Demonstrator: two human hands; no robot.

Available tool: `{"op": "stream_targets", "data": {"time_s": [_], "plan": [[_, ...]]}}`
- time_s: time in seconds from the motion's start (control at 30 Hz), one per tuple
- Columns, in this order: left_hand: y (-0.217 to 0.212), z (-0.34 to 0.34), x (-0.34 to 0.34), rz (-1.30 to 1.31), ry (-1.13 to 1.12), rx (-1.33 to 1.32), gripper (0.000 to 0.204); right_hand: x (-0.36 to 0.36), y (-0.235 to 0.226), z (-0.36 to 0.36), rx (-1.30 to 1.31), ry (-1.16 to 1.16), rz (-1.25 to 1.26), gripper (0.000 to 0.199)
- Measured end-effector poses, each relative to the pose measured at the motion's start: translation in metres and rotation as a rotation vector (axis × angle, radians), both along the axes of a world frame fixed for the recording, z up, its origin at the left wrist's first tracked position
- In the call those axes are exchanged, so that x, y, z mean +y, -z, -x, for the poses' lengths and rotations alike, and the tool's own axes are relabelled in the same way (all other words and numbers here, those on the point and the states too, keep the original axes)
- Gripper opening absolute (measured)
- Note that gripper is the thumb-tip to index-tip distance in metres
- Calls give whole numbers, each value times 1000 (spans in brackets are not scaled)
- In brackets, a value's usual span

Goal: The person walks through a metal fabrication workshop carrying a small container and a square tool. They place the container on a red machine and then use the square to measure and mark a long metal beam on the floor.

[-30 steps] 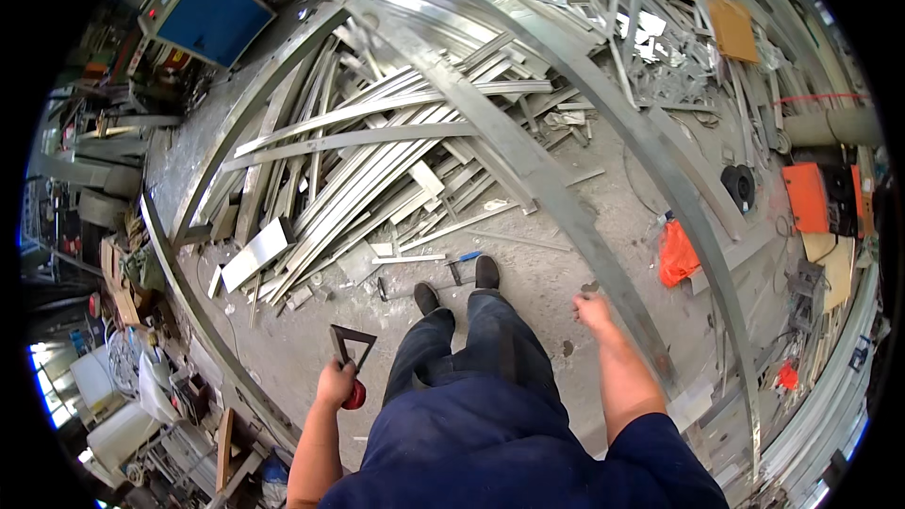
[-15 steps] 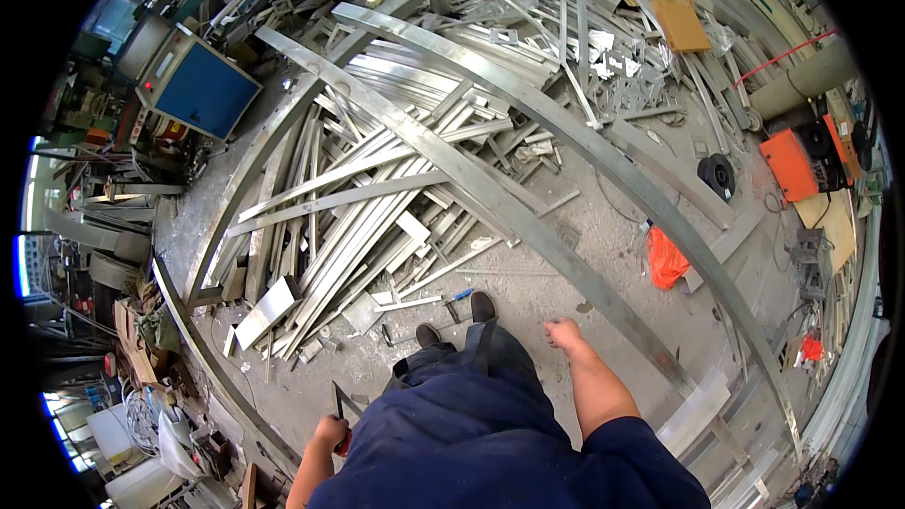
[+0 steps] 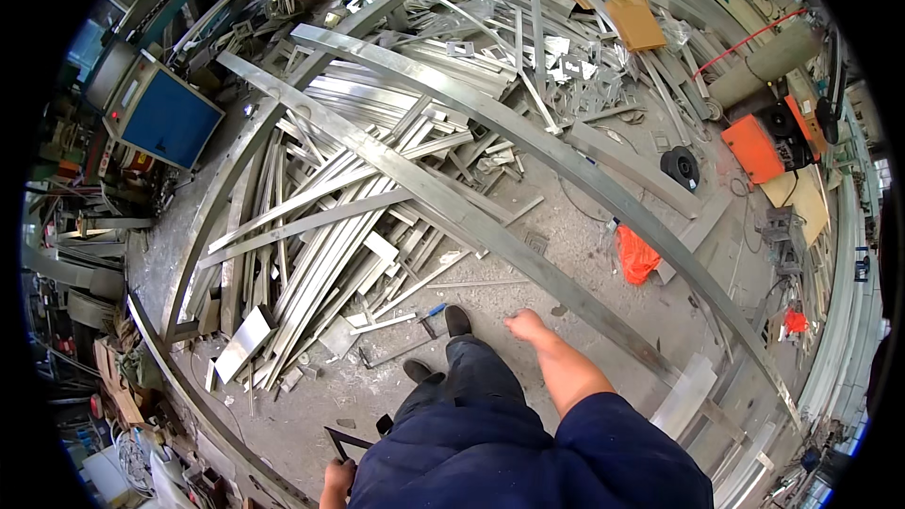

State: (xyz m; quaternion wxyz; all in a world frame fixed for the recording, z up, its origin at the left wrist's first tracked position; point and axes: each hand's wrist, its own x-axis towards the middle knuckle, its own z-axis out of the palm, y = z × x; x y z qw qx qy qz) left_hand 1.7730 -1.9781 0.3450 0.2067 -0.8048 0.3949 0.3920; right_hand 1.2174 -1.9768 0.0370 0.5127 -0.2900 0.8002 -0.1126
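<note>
My left hand (image 3: 337, 477), low beside my left hip, is closed around a dark angular frame-like tool (image 3: 347, 440); its exact kind is unclear. Over the floor ahead of my body, my right hand (image 3: 525, 324) has its fingers curled in, with nothing visible in them. A long grey metal beam (image 3: 509, 226) passes just beyond that hand, running diagonally from the upper left to the lower right. On the floor near my shoes lies a hand tool with a blue handle (image 3: 436, 310).
A heap of loose metal profiles (image 3: 344, 264) covers the floor ahead, under long crossing beams. Another curved beam (image 3: 603, 174) arcs along the right. Further right are orange plastic (image 3: 637, 254), a black spool (image 3: 680, 168) and an orange machine (image 3: 754, 147). A blue-fronted cabinet (image 3: 170, 113) stands left.
My view has shifted, so the heap and beams sit further left. My right arm reaches further forward from my body. The left hand still grips the dark tool, now lower in view.
</note>
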Motion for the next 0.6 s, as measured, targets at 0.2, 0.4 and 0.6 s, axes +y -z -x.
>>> {"op": "stream_targets", "data": {"time_s": [0.2, 0.4, 0.6], "plan": [[-4, -32, 52, 55, -120, -5, 34, -43, -72, -44, -39, -125, -64, 28], [40, -107, 133, 45, -312, 41, 38, -47, -98, -83, -220, 45, 0, 14], [82, -171, 264, -41, -368, 117, 35, -1, -135, -156, -177, -68, -58, 19]]}}
